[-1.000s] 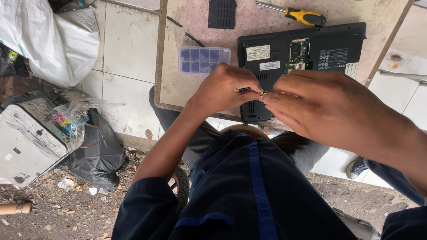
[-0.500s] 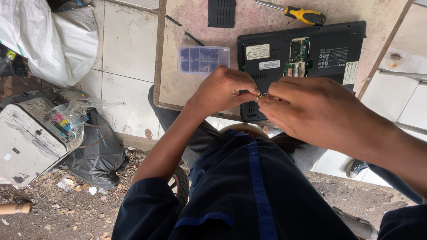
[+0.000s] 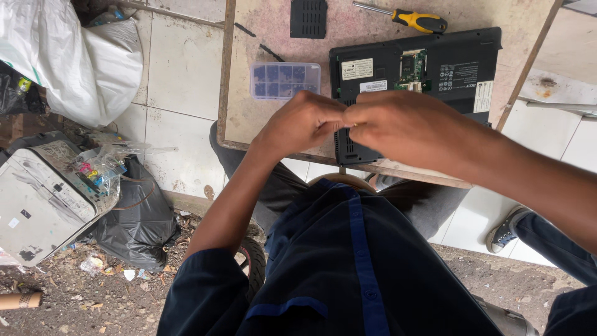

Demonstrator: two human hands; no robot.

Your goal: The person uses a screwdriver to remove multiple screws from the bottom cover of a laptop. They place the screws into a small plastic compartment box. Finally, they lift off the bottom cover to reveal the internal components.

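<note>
My left hand [image 3: 301,121] and my right hand [image 3: 410,127] meet fingertip to fingertip above the near edge of the wooden table [image 3: 245,118]. Both are closed in a pinch on a small part, which the fingers hide. Just behind them a black laptop [image 3: 457,68] lies upside down with a panel off, so its green circuit board shows. A black vented cover [image 3: 308,17] lies at the table's far side. Beside the laptop sit a clear compartment box [image 3: 285,80] and a yellow-handled screwdriver [image 3: 416,20].
On the floor to the left are a white sack [image 3: 81,62], an old printer [image 3: 37,199] with ink bottles, and a black plastic bag [image 3: 137,218]. At the right, a grey shoe [image 3: 504,230] and a dark trouser leg. My dark blue shirt fills the bottom.
My hands have drawn closer, knuckles touching. The small brass-coloured piece seen between my fingertips earlier is now covered. My right hand sits lower, so more of the laptop shows.
</note>
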